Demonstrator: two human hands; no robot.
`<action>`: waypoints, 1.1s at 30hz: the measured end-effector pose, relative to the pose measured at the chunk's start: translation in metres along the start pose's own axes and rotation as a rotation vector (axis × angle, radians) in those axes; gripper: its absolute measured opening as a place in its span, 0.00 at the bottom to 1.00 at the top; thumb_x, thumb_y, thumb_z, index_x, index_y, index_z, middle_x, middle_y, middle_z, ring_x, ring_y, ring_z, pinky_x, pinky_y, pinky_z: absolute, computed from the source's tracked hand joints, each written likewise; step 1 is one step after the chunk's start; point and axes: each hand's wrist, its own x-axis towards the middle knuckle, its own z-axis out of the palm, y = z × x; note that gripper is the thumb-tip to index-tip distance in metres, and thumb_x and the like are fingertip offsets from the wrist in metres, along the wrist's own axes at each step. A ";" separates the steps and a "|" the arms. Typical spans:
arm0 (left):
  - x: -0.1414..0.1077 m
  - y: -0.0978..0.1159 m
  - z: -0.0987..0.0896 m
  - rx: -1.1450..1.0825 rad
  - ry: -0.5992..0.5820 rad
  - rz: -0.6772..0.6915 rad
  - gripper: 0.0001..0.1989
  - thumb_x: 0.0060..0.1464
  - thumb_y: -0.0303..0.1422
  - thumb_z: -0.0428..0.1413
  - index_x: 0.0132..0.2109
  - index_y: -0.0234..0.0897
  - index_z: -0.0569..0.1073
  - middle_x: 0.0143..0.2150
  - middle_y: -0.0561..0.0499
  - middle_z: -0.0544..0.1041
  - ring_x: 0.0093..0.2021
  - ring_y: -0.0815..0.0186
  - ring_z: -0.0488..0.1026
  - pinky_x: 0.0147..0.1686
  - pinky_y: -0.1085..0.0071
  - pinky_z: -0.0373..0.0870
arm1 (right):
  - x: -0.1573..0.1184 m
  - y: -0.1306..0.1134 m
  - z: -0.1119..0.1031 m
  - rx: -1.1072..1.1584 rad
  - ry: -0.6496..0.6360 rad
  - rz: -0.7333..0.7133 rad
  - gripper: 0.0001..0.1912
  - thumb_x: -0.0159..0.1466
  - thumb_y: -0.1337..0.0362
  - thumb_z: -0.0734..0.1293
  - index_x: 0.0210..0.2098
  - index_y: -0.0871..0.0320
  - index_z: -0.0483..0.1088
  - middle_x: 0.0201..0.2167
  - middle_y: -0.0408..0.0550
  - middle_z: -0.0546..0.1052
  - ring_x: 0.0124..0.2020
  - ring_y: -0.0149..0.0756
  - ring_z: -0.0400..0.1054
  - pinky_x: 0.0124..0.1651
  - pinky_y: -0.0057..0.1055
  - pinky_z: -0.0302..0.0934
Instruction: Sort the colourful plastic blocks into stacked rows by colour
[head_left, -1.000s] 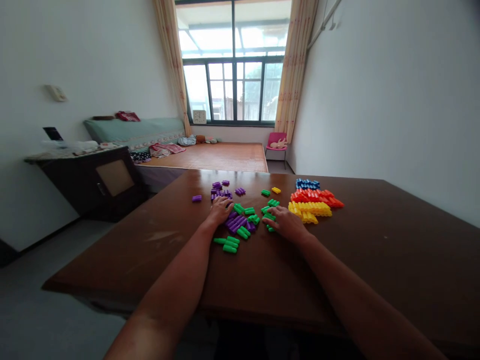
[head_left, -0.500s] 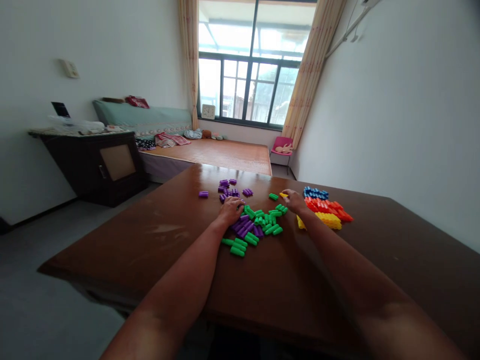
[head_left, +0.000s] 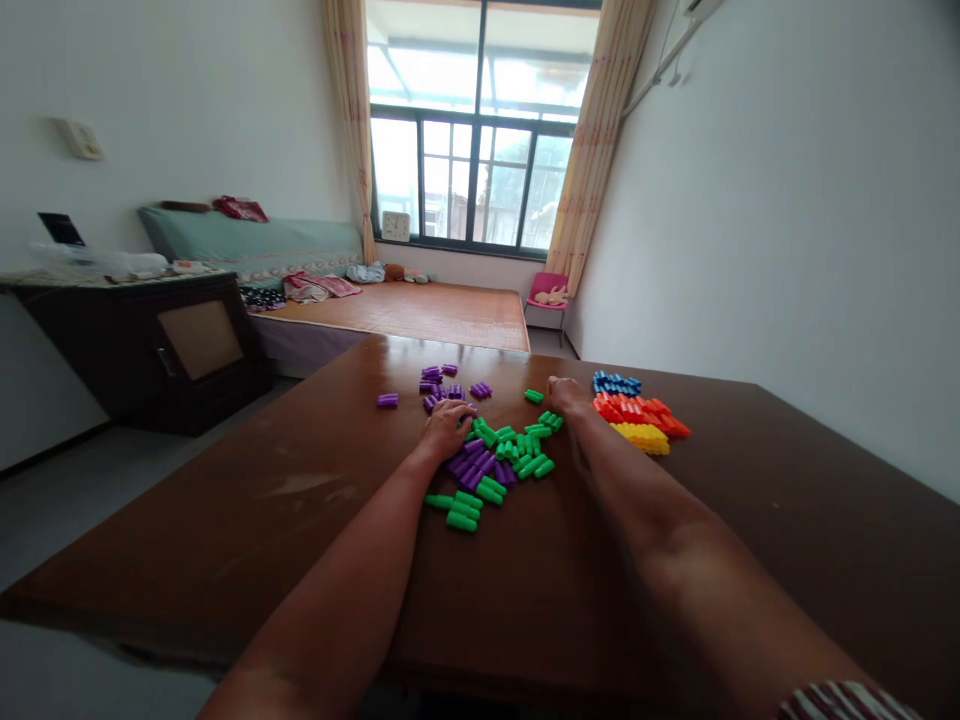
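My left hand (head_left: pixel 447 428) lies over the left edge of a heap of small bullet-shaped plastic blocks, its fingers spread and touching them. Purple blocks (head_left: pixel 471 464) and green blocks (head_left: pixel 507 442) are mixed in this heap; more purple blocks (head_left: pixel 431 377) lie beyond the hand. My right hand (head_left: pixel 564 393) is closed on the table, just right of a single green block (head_left: pixel 533 396). Its fingertips are turned away, so whatever they hold is hidden. Right of it are rows of blue blocks (head_left: pixel 616 384), orange-red blocks (head_left: pixel 641 410) and yellow blocks (head_left: pixel 642 438).
The blocks lie on a dark brown table (head_left: pixel 300 530). Behind it are a bed (head_left: pixel 442 312) with cloths on it, a pink chair (head_left: pixel 546 291) and a window. A dark cabinet (head_left: pixel 135 350) stands at the left.
The view has turned slightly to the right. A yellow block showed at my right fingertips earlier and is out of sight now; those fingers look more curled. My left hand stays on the heap.
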 end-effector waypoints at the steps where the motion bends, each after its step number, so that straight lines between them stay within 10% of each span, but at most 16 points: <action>1: 0.000 0.000 -0.001 -0.002 -0.002 0.007 0.12 0.57 0.32 0.51 0.42 0.42 0.79 0.47 0.47 0.77 0.52 0.58 0.69 0.58 0.58 0.61 | -0.004 0.001 -0.007 0.007 0.021 0.009 0.08 0.59 0.69 0.66 0.39 0.60 0.73 0.34 0.57 0.79 0.41 0.43 0.73 0.45 0.37 0.63; 11: 0.009 0.007 -0.016 0.017 0.122 -0.039 0.12 0.56 0.32 0.51 0.40 0.40 0.79 0.47 0.46 0.78 0.51 0.56 0.71 0.56 0.57 0.64 | -0.107 0.134 -0.090 0.533 0.411 0.244 0.11 0.58 0.58 0.68 0.37 0.58 0.71 0.36 0.53 0.78 0.37 0.39 0.73 0.40 0.35 0.69; 16: 0.013 0.039 -0.032 0.067 0.304 -0.064 0.13 0.57 0.31 0.49 0.42 0.38 0.78 0.49 0.46 0.77 0.53 0.57 0.70 0.58 0.57 0.63 | -0.130 0.170 -0.072 0.587 0.418 0.300 0.11 0.54 0.58 0.71 0.32 0.58 0.71 0.30 0.50 0.78 0.31 0.36 0.72 0.35 0.33 0.69; 21: 0.020 0.097 -0.027 -0.073 0.171 0.024 0.13 0.57 0.32 0.49 0.41 0.39 0.78 0.46 0.49 0.79 0.50 0.60 0.73 0.57 0.60 0.66 | -0.117 0.175 -0.043 0.573 0.378 0.388 0.10 0.54 0.58 0.69 0.29 0.58 0.70 0.30 0.49 0.77 0.30 0.36 0.71 0.35 0.31 0.66; 25: 0.028 0.149 0.007 -0.224 0.006 0.072 0.14 0.58 0.36 0.49 0.43 0.39 0.77 0.46 0.48 0.78 0.51 0.61 0.73 0.56 0.64 0.66 | -0.113 0.177 -0.035 0.495 0.329 0.342 0.15 0.55 0.51 0.68 0.30 0.57 0.71 0.29 0.48 0.77 0.31 0.38 0.71 0.38 0.33 0.64; 33: 0.055 0.206 0.124 -0.442 -0.088 -0.288 0.25 0.65 0.44 0.39 0.40 0.35 0.76 0.43 0.45 0.79 0.48 0.58 0.74 0.52 0.63 0.68 | -0.119 0.199 -0.024 0.706 0.428 0.402 0.29 0.63 0.42 0.52 0.33 0.57 0.74 0.34 0.53 0.79 0.36 0.40 0.72 0.40 0.33 0.64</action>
